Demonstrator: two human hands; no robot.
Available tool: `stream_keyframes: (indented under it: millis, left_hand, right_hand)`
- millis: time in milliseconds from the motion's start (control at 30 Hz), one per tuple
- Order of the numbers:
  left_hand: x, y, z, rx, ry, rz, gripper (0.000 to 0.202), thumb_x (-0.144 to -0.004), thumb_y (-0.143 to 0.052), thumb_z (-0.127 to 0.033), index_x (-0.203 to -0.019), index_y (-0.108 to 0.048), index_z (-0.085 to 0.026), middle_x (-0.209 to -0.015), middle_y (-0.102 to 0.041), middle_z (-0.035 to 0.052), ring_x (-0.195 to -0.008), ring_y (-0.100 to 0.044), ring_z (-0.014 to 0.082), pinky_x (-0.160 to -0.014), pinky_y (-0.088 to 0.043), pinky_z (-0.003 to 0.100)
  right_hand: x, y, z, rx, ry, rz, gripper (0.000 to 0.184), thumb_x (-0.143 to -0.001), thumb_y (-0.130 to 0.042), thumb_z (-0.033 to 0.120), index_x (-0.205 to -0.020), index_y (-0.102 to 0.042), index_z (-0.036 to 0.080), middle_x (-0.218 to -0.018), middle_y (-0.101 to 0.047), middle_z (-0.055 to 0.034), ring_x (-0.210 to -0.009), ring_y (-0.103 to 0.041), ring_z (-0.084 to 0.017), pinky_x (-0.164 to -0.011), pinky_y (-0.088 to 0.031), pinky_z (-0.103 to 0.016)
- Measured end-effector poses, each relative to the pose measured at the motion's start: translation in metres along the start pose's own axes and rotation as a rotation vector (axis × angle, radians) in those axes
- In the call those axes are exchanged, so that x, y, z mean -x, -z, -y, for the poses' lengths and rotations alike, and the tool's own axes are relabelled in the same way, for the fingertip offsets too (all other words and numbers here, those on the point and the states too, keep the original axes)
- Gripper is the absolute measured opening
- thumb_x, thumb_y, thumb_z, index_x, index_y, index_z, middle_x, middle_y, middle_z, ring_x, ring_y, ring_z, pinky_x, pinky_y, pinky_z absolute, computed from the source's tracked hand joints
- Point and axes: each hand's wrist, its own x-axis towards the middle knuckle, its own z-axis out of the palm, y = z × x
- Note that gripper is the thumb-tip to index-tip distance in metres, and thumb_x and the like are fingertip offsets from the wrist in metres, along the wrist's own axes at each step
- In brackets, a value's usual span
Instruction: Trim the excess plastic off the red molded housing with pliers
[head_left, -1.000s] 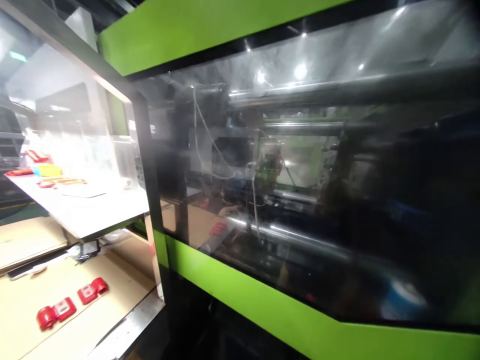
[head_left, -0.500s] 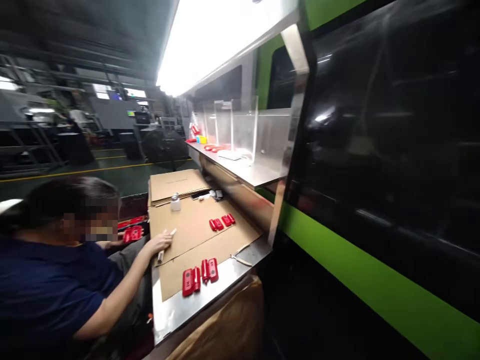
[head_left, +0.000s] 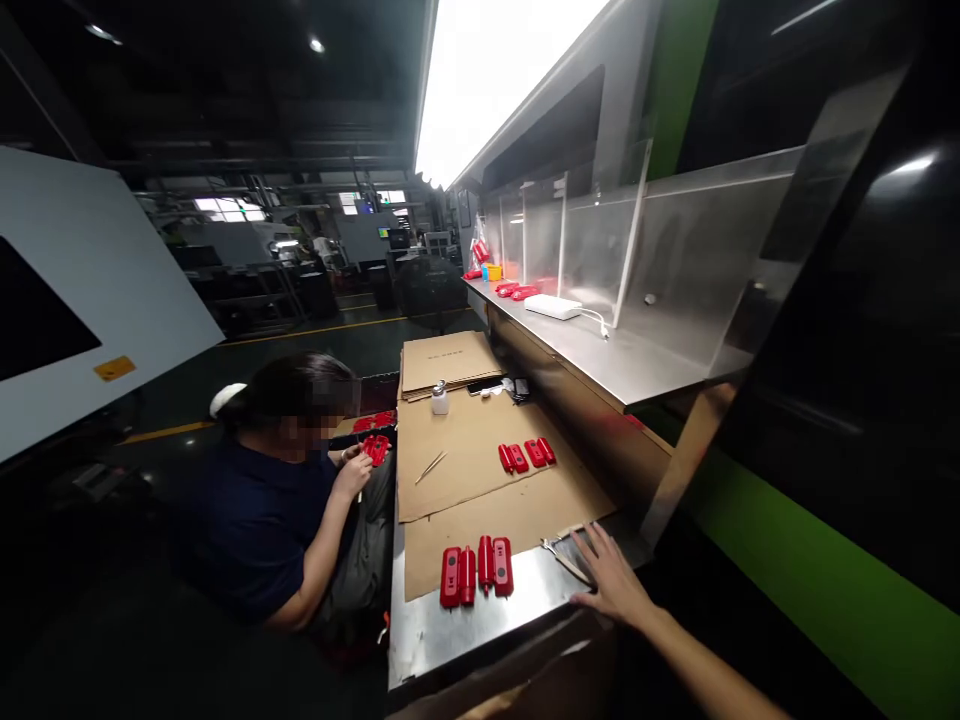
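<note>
Your right hand (head_left: 611, 580) lies flat and open, holding nothing, on the steel worktop (head_left: 480, 625) beside small cutters (head_left: 559, 550), apparently reaching for them, so closing your fingers comes next; your left hand is out of view, and red parts (head_left: 476, 570) lie near.

A long white overhead light panel (head_left: 495, 80) glares blown-out; beyond it the hall is dim, and edges stretch wide-angle.
</note>
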Motion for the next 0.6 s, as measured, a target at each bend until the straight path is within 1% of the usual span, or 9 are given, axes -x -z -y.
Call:
stream_keyframes:
  millis: [100, 233, 300, 400, 433, 467, 500, 567, 600]
  left_hand:
    - [-0.010, -0.010, 0.011, -0.203, 0.010, -0.048, 0.072, -0.093, -0.045, -0.072, -0.118, -0.062, -0.006, -0.131, -0.061, 0.0161, -0.115, -0.062, 0.0213, -0.110, -0.042, 0.045]
    - [-0.001, -0.031, 0.019, -0.491, 0.024, -0.084, 0.047, -0.096, -0.051, -0.065, -0.129, -0.061, -0.033, -0.128, -0.064, 0.0068, -0.129, -0.055, 0.0287, -0.106, -0.048, 0.054]
    - [0.027, -0.053, 0.028, -0.641, 0.042, -0.061, 0.045, -0.093, -0.060, -0.059, -0.135, -0.055, -0.043, -0.133, -0.061, 0.0051, -0.134, -0.050, 0.0318, -0.106, -0.049, 0.056]
    - [0.099, -0.103, 0.060, -0.878, 0.103, 0.058, 0.056, -0.096, -0.058, -0.056, -0.144, -0.050, -0.028, -0.146, -0.051, 0.0112, -0.135, -0.048, 0.0367, -0.111, -0.046, 0.060]
    - [0.126, -0.121, 0.074, -0.960, 0.133, 0.120, 0.056, -0.097, -0.057, -0.054, -0.143, -0.052, -0.024, -0.147, -0.052, 0.0087, -0.135, -0.047, 0.0416, -0.110, -0.046, 0.061]
    - [0.150, -0.139, 0.089, -1.046, 0.168, 0.184, 0.054, -0.092, -0.066, -0.050, -0.142, -0.052, -0.034, -0.149, -0.051, 0.0094, -0.139, -0.046, 0.0359, -0.110, -0.049, 0.058]
    - [0.169, -0.155, 0.105, -1.130, 0.200, 0.254, 0.059, -0.090, -0.072, -0.041, -0.144, -0.051, -0.032, -0.153, -0.048, 0.0109, -0.141, -0.043, 0.0352, -0.113, -0.046, 0.059]
    - [0.186, -0.181, 0.132, -1.302, 0.238, 0.367, 0.081, -0.082, -0.074, -0.017, -0.154, -0.038, -0.019, -0.164, -0.027, 0.0188, -0.153, -0.022, 0.0381, -0.123, -0.030, 0.059]
    - [0.183, -0.190, 0.143, -1.374, 0.254, 0.417, 0.093, -0.073, -0.078, -0.011, -0.155, -0.034, -0.020, -0.167, -0.017, 0.0208, -0.154, -0.011, 0.0416, -0.125, -0.021, 0.061]
  right_hand:
    - [-0.050, 0.016, -0.009, 0.031, 0.036, 0.099, 0.095, -0.066, -0.089, 0.040, -0.149, -0.046, 0.019, -0.161, -0.036, -0.0177, -0.152, -0.020, -0.043, -0.123, -0.007, -0.069]
    - [-0.056, 0.020, -0.026, -0.074, 0.056, 0.140, 0.077, -0.075, -0.082, 0.040, -0.143, -0.052, 0.018, -0.148, -0.050, -0.0153, -0.140, -0.042, -0.036, -0.119, -0.028, -0.062]
    - [-0.039, 0.019, -0.033, -0.177, 0.032, 0.127, 0.074, -0.073, -0.081, 0.040, -0.139, -0.056, 0.016, -0.139, -0.057, -0.0156, -0.132, -0.049, -0.035, -0.115, -0.036, -0.056]
    - [0.005, 0.016, -0.039, -0.397, -0.054, 0.095, 0.073, -0.072, -0.075, 0.049, -0.134, -0.062, 0.014, -0.128, -0.064, -0.0170, -0.123, -0.058, -0.035, -0.109, -0.045, -0.048]
    - [0.023, 0.014, -0.040, -0.484, -0.087, 0.088, 0.073, -0.073, -0.070, 0.055, -0.133, -0.063, 0.014, -0.127, -0.066, -0.0166, -0.121, -0.061, -0.034, -0.108, -0.047, -0.045]
    - [0.041, 0.012, -0.039, -0.569, -0.119, 0.084, 0.073, -0.076, -0.064, 0.061, -0.132, -0.065, 0.015, -0.124, -0.068, -0.0158, -0.118, -0.064, -0.034, -0.105, -0.050, -0.042]
    - [0.060, 0.010, -0.037, -0.644, -0.145, 0.085, 0.073, -0.079, -0.056, 0.067, -0.130, -0.066, 0.016, -0.120, -0.071, -0.0147, -0.114, -0.067, -0.033, -0.100, -0.053, -0.040]
    - [0.096, 0.007, -0.032, -0.803, -0.202, 0.089, 0.074, -0.082, -0.046, 0.074, -0.122, -0.071, 0.017, -0.106, -0.075, -0.0132, -0.098, -0.073, -0.032, -0.088, -0.059, -0.039]
    - [0.113, 0.006, -0.028, -0.908, -0.242, 0.084, 0.074, -0.082, -0.046, 0.077, -0.116, -0.074, 0.018, -0.098, -0.076, -0.0126, -0.091, -0.074, -0.032, -0.082, -0.060, -0.040]
